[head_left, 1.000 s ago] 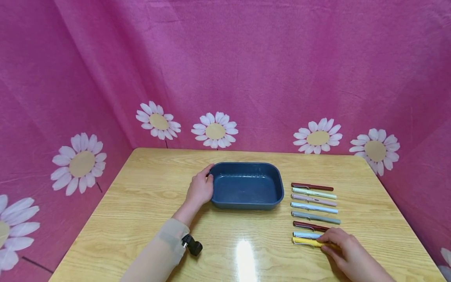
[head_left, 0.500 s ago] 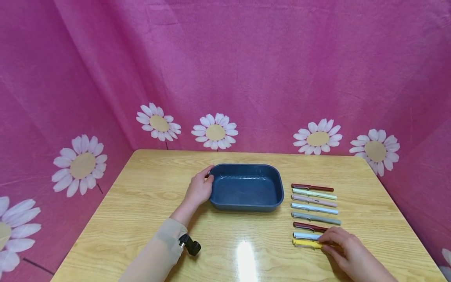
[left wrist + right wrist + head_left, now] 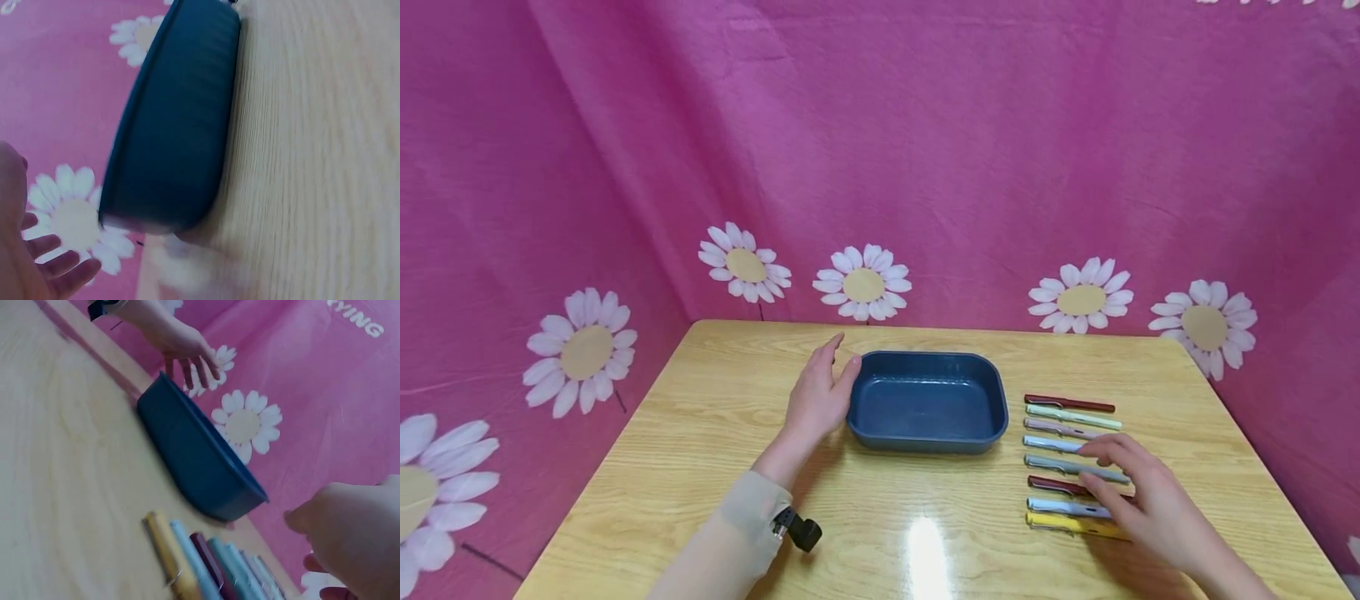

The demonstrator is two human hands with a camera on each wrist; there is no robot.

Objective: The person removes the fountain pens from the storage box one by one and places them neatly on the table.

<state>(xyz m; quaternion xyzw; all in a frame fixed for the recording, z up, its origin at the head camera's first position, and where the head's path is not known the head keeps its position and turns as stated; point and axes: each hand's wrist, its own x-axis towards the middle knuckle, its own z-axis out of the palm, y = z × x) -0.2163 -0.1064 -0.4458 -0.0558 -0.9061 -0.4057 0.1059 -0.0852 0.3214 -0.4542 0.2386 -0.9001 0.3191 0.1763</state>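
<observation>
An empty dark blue rectangular box (image 3: 925, 442) stands mid-table. My left hand (image 3: 816, 396) is at its left end, fingers spread; the right wrist view shows that hand (image 3: 182, 345) raised over the rim. To the right lies a column of capped pens with metal clips. Nearest me is a yellow pen (image 3: 1060, 522), then a pale blue one (image 3: 1060, 506), a dark red pen (image 3: 1056, 485) and a grey-green pen (image 3: 1056, 464). My right hand (image 3: 1150, 500) hovers over their right ends, thumb and fingers apart, holding nothing.
Farther back in the column lie another light blue pen (image 3: 1048, 443), a pink pen (image 3: 1060, 428), a pale green pen (image 3: 1078, 417) and a second dark red pen (image 3: 1075, 403). A pink cloth with daisies (image 3: 862, 285) hangs behind the wooden table (image 3: 700, 442).
My left hand has let go of the box's left end and lifted. My right hand has left the yellow pen and risen away from me over the column, fingers parted.
</observation>
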